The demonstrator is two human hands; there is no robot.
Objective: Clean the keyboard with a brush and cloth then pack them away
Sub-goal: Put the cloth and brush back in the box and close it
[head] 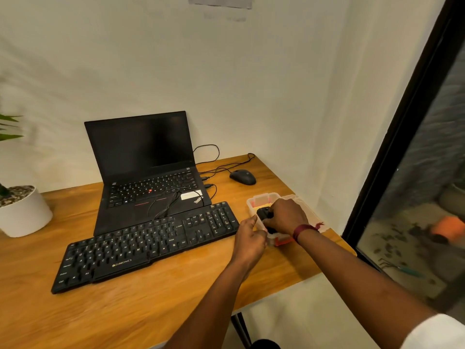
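My right hand (286, 217) grips the black brush (264, 214) inside the box (261, 199) beside the keyboard (146, 245). My left hand (250, 235) curls at the rim, hold unclear. The brush seems light and stiff; I'd hold its body.

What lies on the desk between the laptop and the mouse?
Black cables running from two plugs at the laptop's right edge toward the mouse; the desk there is otherwise bare. Head view.
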